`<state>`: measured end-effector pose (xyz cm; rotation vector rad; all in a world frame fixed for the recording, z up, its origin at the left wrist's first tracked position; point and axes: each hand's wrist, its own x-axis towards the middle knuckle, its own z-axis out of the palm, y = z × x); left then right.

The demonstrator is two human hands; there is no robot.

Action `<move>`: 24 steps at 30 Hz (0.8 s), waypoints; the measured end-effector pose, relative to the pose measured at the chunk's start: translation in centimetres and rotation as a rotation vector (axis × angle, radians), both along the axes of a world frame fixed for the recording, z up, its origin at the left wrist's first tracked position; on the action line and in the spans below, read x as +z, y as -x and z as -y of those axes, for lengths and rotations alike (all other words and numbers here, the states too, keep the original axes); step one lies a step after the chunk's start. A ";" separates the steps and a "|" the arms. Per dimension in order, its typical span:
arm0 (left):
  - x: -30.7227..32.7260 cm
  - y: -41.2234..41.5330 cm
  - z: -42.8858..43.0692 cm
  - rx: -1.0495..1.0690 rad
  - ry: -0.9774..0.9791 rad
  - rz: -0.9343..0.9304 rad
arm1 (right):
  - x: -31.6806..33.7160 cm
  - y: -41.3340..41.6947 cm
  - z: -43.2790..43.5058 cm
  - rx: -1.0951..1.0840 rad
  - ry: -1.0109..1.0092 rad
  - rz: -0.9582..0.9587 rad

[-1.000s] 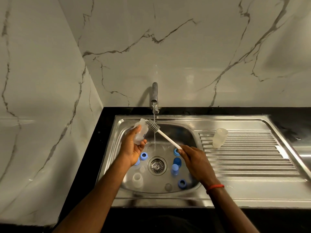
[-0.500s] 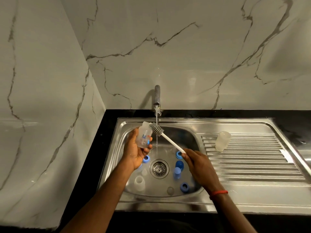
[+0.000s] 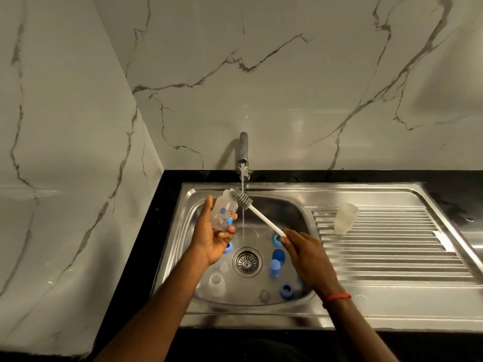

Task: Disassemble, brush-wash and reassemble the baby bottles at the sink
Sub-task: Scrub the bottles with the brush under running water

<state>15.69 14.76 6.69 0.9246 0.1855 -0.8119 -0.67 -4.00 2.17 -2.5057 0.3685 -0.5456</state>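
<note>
While left hand (image 3: 209,240) grips bottle (image 3: 222,213), brush (image 3: 257,215) at its mouth, above sink (image 3: 261,318).

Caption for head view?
Left hand holds baby bottle; right hand holds bottle brush at its mouth, under running tap.

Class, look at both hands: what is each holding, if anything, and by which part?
Left hand grips the clear bottle round its body; right hand holds the brush by the end of its white handle.
</note>
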 end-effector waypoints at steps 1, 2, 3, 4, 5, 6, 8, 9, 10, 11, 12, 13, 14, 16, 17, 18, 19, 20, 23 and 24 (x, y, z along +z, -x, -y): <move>0.0 0.0 -0.1 0.000 0.015 0.005 | -0.3 0.3 0.0 -0.008 -0.009 -0.016; 0.0 0.0 -0.2 0.004 0.041 0.010 | -0.5 0.5 0.1 -0.018 -0.007 -0.036; -0.1 -0.1 -0.4 0.009 0.063 0.017 | -0.7 0.8 0.2 -0.030 0.007 -0.062; 0.0 -0.2 -0.5 0.002 0.081 0.025 | -0.8 1.0 0.4 -0.037 0.026 -0.086; 0.0 -0.3 -0.5 0.000 0.086 0.030 | -0.8 1.2 0.6 -0.038 0.041 -0.098; 0.0 -0.3 -0.6 0.001 0.088 0.025 | -0.8 1.3 0.6 -0.038 0.043 -0.095; 0.3 -0.1 -0.3 -0.007 0.064 0.018 | -0.4 1.0 0.5 -0.036 0.020 -0.058; 0.4 0.1 -0.2 -0.015 0.043 0.026 | -0.1 0.7 0.3 -0.032 0.010 -0.026; 0.6 0.4 0.0 -0.023 0.031 0.031 | 0.2 0.3 0.0 -0.027 0.005 0.007; 0.8 0.6 0.2 -0.030 0.031 0.034 | 0.6 -0.1 -0.4 -0.025 0.008 0.037; 0.9 0.8 0.3 -0.037 0.045 0.032 | 1.0 -0.5 -0.7 -0.028 0.016 0.057; 0.8 0.9 0.3 -0.040 0.062 0.031 | 1.3 -0.8 -1.0 -0.032 0.021 0.064; 0.8 0.9 0.2 -0.040 0.080 0.029 | 1.6 -1.0 -1.1 -0.033 0.026 0.063; 0.6 0.6 -0.2 -0.024 0.110 0.013 | 1.5 -0.9 -1.0 -0.021 0.037 0.056; 0.6 0.4 -0.4 -0.024 0.127 -0.001 | 1.3 -0.6 -0.7 -0.016 0.029 0.052; 0.5 0.3 -0.7 -0.030 0.147 -0.013 | 1.1 -0.3 -0.3 -0.019 0.012 0.043; 0.4 0.3 -0.8 -0.040 0.163 -0.017 | 0.8 0.1 0.1 -0.029 0.000 0.027; 0.3 0.3 -0.8 -0.057 0.177 -0.008 | 0.7 0.4 0.3 -0.042 0.002 0.007; -0.2 0.5 -0.7 -0.100 0.233 0.039 | 0.8 0.4 0.3 -0.057 0.050 0.009; -0.2 0.5 -0.5 -0.098 0.257 0.045 | 0.9 0.1 0.2 -0.054 0.054 0.021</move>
